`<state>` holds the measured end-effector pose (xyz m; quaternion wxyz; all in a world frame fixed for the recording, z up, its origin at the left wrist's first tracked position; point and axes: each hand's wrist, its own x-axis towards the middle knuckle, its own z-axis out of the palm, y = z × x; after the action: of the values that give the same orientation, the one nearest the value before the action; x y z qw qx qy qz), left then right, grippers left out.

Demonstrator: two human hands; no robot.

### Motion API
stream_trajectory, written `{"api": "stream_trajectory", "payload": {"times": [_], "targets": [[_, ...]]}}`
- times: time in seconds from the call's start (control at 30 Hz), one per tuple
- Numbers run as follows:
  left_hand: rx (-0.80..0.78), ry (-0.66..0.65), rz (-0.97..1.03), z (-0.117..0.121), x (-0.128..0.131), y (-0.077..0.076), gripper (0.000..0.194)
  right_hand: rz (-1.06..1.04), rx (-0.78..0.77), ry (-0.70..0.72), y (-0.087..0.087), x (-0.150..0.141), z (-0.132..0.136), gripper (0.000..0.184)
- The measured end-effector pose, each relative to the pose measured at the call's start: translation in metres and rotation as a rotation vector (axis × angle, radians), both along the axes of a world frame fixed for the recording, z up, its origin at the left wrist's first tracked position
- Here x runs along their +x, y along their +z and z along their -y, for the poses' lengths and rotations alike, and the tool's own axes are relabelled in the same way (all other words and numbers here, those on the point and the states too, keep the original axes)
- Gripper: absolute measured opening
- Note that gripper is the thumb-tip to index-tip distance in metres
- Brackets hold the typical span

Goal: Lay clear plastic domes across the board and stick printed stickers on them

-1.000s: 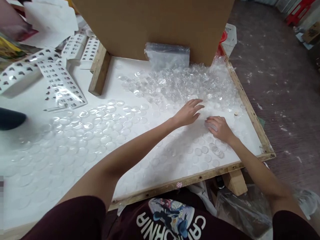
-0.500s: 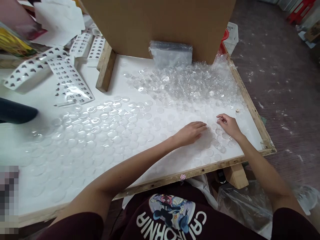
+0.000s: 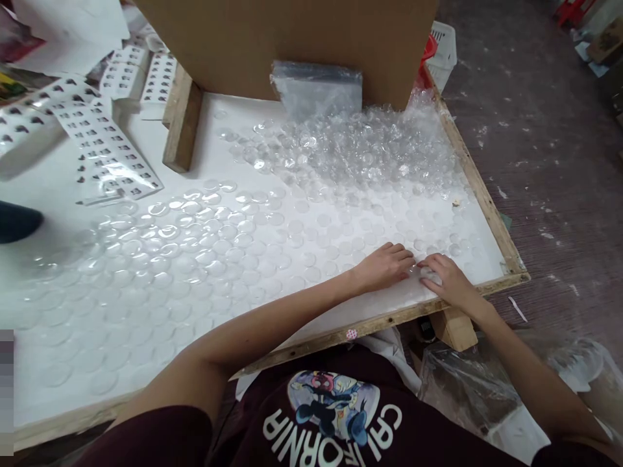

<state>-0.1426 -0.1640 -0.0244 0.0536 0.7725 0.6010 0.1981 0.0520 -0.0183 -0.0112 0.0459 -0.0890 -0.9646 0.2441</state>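
Observation:
My left hand (image 3: 387, 267) rests low over the white tabletop (image 3: 335, 310) near the front edge, fingers curled together. Whatever its fingertips pinch is too small to make out. Close on its right, my right hand (image 3: 448, 279) curves thumb and fingers round a clear plastic disc (image 3: 428, 274); the two hands' fingertips nearly meet. Flat clear discs (image 3: 224, 232) lie spread in rows across the middle and left of the table. Behind the hands, a loose heap of clear discs (image 3: 360, 152) is piled up.
A brown cardboard panel (image 3: 292, 39) stands at the back, with a pack of clear bags (image 3: 318, 87) against it. Wooden edging (image 3: 474, 168) borders the table. At left lie a wood block (image 3: 183, 123), printed sticker sheets (image 3: 107, 146) and a dark cylinder (image 3: 19, 222).
My right hand has come down and toward the front edge, and its fingers now meet my left fingertips. Discs formerly under my right hand lie uncovered. The view has shifted slightly.

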Motion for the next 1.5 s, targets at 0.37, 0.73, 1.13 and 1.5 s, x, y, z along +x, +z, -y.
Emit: {"api": "stream_trajectory", "payload": {"times": [0.37, 0.73, 1.13, 1.5], "targets": [[-0.071, 0.133, -0.038, -0.028, 0.016, 0.007, 0.024, -0.108, 0.156, -0.292, 0.006, 0.018, -0.018, 0.021], [-0.145, 0.194, 0.065, -0.034, 0.008, 0.009, 0.030, -0.099, 0.299, -0.299, -0.002, 0.028, -0.011, 0.025], [-0.141, 0.024, 0.049, -0.025, 0.025, 0.020, 0.013, 0.001, 0.160, -0.104, 0.008, 0.027, 0.012, 0.013], [-0.090, 0.210, 0.250, 0.023, -0.016, 0.008, 0.013, 0.047, -0.022, -0.220, 0.003, 0.017, -0.001, 0.019]]}}
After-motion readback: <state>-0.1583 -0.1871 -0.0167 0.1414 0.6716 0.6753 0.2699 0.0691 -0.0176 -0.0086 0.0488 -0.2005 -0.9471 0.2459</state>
